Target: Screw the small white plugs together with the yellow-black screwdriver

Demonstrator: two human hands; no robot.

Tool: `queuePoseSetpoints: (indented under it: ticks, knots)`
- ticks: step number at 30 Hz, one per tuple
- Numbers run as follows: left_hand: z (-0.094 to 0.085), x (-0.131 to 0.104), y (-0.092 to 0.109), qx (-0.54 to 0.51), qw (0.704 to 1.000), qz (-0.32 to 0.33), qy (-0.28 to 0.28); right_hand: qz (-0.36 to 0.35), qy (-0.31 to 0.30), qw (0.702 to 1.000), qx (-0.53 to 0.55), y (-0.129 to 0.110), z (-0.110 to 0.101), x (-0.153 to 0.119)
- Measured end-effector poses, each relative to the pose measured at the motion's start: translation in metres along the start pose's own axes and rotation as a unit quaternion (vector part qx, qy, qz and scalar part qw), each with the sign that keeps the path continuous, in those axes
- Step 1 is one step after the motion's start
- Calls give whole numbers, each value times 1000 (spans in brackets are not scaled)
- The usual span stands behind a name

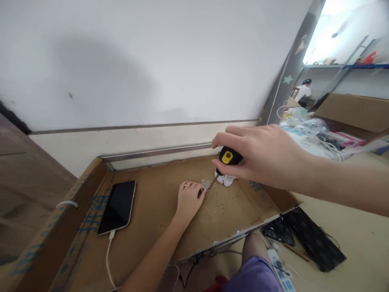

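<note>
screwdriver, gripped by the handle in your right hand, slants down over the cardboard surface, tip beside your left hand; whether those curled fingers hold anything, you cannot tell.

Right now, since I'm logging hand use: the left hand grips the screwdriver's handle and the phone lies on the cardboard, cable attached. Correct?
Not the left hand: the head view shows the right hand gripping the screwdriver's handle. The phone does lie on the cardboard, cable attached.
</note>
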State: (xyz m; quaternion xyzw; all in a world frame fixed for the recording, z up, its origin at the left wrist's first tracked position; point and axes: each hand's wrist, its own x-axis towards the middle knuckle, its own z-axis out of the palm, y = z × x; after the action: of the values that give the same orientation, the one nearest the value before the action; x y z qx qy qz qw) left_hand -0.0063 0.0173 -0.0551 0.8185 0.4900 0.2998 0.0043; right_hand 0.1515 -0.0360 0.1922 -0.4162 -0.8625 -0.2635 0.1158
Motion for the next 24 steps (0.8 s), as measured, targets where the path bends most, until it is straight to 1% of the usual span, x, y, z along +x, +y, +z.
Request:
queuePoseSetpoints:
  ticks: [3,5,8,12,16,20,24]
  knots:
    - [-2,0,0,-15,1000,-8,-16,12,39,999,0,4,-4,-2]
    - [-3,1,0,-17,1000,-10,-22,16,48,999,-2,5,-4,-3]
    - [-6,1,-1,-1,1000,-8,-24,12,27,1000,-2,5,1,-3]
    - [-8,1,-2,17,999,12,-31,20,-3,1000,-7,4,6,-4]
    - [-7,0,-4,1,999,28,-31,31,-15,999,-9,6,7,-4]
    - [-4,0,-5,-25,998,43,-46,32,-29,999,-6,6,6,-2]
    - [-4,1,-4,-26,998,30,-45,27,-39,999,-2,6,5,-2]
